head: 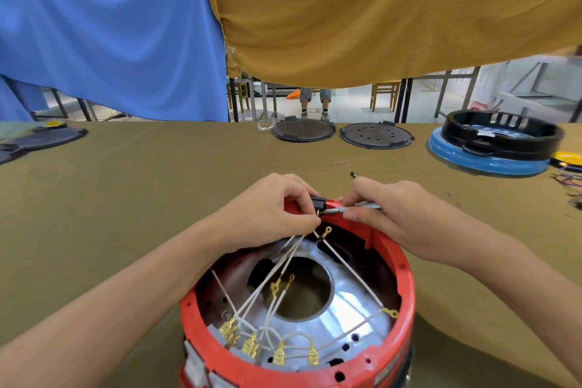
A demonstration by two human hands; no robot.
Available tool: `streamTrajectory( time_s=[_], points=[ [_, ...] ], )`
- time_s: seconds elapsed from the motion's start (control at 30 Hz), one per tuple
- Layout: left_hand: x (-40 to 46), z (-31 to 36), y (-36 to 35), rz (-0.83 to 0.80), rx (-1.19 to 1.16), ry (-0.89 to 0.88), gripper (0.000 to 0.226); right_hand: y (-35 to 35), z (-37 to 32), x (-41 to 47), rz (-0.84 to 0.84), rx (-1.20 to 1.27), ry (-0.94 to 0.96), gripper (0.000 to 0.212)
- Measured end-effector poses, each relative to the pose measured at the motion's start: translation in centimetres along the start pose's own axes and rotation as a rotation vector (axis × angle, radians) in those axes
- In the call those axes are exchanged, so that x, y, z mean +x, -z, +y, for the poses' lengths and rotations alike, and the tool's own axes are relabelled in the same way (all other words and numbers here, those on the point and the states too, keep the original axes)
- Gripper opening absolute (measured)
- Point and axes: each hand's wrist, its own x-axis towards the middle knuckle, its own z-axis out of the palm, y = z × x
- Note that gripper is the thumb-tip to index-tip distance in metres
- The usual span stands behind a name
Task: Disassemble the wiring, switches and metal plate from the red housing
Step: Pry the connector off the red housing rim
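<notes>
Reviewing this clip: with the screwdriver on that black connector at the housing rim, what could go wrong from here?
1. The screwdriver tip sits right by the left hand pinching the black connector; a slip could jab the fingers.
2. The white wires run taut to the brass terminals; pulling might tear them.
3. The red housing is unbraced and could shift.

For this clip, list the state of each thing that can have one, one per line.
Left hand: pinches the black switch.
Right hand: grips the screwdriver, tip at the switch.
White wires: some ends loose, others plugged in.
Red housing: open, metal plate inside.
</notes>
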Motion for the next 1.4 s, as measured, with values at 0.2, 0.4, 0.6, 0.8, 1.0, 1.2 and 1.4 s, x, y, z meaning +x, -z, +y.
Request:
streamTrajectory(
  time_s=[0.2,0.4,0.6,0.8,1.0,1.2,1.4],
  points=[
    [0.0,0.0,0.1,-0.008,-0.011,-0.009,0.012,-0.1,1.3,0.5,-0.007,0.336,0.020,0.011],
    [-0.1,0.1,0.1,-0.003,-0.017,-0.001,0.014,-0.1,1.7,0.8,-0.006,0.422,0.014,0.011],
    [0.0,-0.2,0.1,-0.008,-0.034,0.006,0.014,-0.4,1.1,0.1,0.052,0.239,0.050,0.022],
    [0.0,-0.3,0.2,-0.018,-0.061,-0.011,0.010,-0.5,1.2,0.4,0.063,0.287,0.056,0.021],
    [0.0,-0.2,0.1,-0.016,-0.062,-0.001,0.009,0.2,1.8,1.2,-0.013,0.433,0.006,0.020],
    [0.0,-0.3,0.1,-0.015,-0.048,0.002,0.007,-0.1,1.7,0.5,0.022,0.360,-0.013,0.011],
    [0.1,-0.5,0.1,-0.019,-0.033,0.002,0.014,0.2,-0.3,-0.2,0.015,0.046,0.010,0.049]
  ],
)
